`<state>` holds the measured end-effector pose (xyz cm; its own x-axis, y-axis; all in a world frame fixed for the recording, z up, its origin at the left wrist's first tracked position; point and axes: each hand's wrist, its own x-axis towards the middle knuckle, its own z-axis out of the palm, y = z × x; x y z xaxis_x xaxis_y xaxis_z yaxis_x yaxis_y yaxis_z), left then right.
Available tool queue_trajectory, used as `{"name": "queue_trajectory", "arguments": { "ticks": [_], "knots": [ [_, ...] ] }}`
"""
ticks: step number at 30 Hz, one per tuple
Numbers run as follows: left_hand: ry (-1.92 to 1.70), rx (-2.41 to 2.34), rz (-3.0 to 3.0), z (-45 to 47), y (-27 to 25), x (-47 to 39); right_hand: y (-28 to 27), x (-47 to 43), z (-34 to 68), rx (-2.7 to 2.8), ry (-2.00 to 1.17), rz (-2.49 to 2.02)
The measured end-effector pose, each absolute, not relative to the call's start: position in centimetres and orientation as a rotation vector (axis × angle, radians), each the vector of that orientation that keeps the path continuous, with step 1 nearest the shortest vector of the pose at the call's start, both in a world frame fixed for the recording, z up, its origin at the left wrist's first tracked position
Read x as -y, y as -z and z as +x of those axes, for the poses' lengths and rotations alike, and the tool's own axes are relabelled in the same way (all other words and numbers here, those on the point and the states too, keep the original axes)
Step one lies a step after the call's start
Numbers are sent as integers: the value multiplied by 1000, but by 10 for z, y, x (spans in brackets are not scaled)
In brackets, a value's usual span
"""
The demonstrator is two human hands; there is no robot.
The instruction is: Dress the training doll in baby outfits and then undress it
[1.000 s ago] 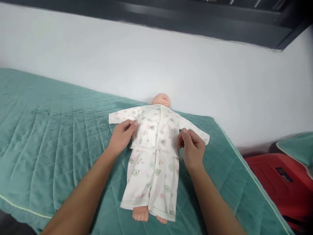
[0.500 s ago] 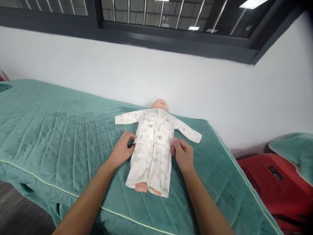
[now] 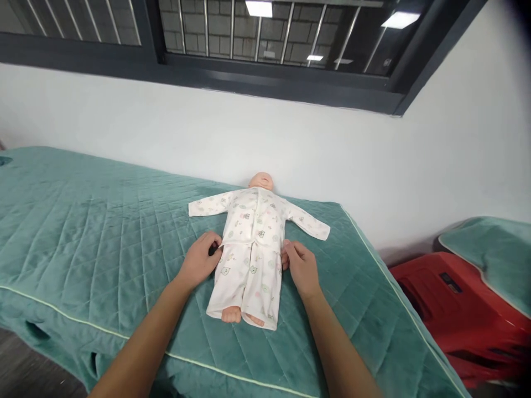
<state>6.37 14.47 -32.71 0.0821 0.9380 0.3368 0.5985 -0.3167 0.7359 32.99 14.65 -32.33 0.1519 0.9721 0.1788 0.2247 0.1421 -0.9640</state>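
Doll (image 3: pixel 249 243) lying face-up on bed (image 3: pixel 103 232), near wall. I'm keeping left hand (image 3: pixel 199 261) and right hand (image 3: pixel 302 266) flanking waist, fingers pinching pyjama (image 3: pixel 244 271) waistband edges, steadying it.

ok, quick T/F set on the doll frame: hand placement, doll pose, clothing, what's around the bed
1. The doll lies face up on the green quilted bed cover. True.
2. The left hand is lifting the doll's head. False: it rests at the doll's waist on the left side; the head is untouched.
3. The right hand touches the doll's other side at the waist. True.
4. The doll wears a plain red outfit. False: it is a white printed outfit, top and trousers.
5. The doll's bare feet stick out of the trouser legs. True.
6. The red object lies on the bed beside the doll. False: it sits off the bed, to the right.
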Motion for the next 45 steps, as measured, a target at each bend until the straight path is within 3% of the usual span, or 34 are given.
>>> {"name": "queue_trajectory", "arguments": {
  "ticks": [4, 8, 13, 33, 45],
  "knots": [
    [-1198, -1542, 1804, 53, 335, -159, 328, -157, 338, 1089, -803, -1252],
    [-1217, -1968, 1753, 35, 342, -193, 330, -170, 348, 653, -948, -1100],
    [-918, -2238, 1808, 17, 338, -233, 338, -193, 368, 580, -1166, -862],
    [-931, -2404, 1751, -8, 343, -263, 324, -225, 402, 394, -1170, -816],
    [-746, -2446, 1805, -9, 349, -269, 320, -223, 400, 382, -1141, -812]
  ]
}}
